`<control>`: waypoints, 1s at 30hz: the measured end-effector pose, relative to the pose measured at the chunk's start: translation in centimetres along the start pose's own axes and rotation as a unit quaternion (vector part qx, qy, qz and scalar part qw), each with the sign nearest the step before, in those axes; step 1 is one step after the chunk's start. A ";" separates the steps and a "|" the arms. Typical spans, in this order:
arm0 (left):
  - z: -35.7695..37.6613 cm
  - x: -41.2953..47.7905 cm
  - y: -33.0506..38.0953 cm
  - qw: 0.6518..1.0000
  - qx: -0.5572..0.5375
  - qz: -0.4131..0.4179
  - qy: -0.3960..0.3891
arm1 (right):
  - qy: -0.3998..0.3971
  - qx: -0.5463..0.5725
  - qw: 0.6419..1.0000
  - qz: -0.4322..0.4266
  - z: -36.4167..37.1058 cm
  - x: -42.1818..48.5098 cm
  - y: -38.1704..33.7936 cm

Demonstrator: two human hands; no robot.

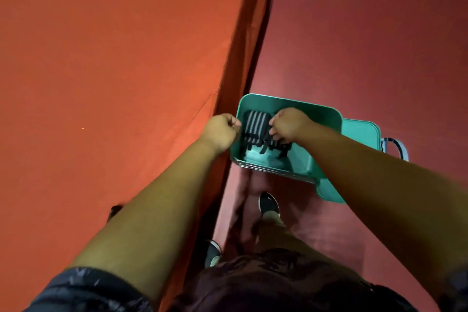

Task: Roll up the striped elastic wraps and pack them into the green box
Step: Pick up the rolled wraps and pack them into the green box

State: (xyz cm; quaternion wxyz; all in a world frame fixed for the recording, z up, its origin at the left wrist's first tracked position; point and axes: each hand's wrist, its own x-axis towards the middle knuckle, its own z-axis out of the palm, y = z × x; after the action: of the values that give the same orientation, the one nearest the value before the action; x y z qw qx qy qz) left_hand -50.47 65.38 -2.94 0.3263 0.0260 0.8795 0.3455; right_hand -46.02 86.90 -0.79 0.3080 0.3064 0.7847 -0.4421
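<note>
Lying in the green box (316, 114), the striped wrap (255, 124) runs near-to-far.

Smooth box, matt cloth.
The green box (315, 113) looked smooth and faintly glossy; the striped wraps (255, 123) were cloth; the orange cover (101, 58), left, matt fabric.

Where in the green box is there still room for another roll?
Bare room: the right side of the rounded green box, between the black-and-white striped wraps and its right wall, plus a thin strip by the near wall. Crowded: the left half, where the left hand and right hand meet the wraps.
</note>
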 end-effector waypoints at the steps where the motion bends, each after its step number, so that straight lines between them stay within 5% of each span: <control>1: -0.9 -1.2 -0.6 1.000 -0.008 0.001 0.006 | -0.016 -0.005 1.000 -0.010 1.3 -0.6 -1.2; 15: -11.3 -22.1 -22.0 0.948 -0.146 -0.202 0.196 | -0.186 -0.127 0.965 -0.137 26.3 -8.1 -11.7; 23: -9.2 -28.3 -30.6 0.918 -0.121 -0.289 0.242 | -0.245 -0.182 0.944 -0.127 36.6 -10.2 -8.8; 30: -8.0 -27.9 -33.9 0.910 -0.110 -0.276 0.288 | -0.250 -0.145 0.952 -0.097 42.0 -9.5 -6.7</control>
State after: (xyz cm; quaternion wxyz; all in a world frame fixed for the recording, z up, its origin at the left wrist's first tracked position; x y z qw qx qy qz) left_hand -27.24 27.35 -4.19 0.1420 -0.3547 0.8637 0.3288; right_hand -36.26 44.98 -7.86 0.4914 0.0603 0.7639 -0.4139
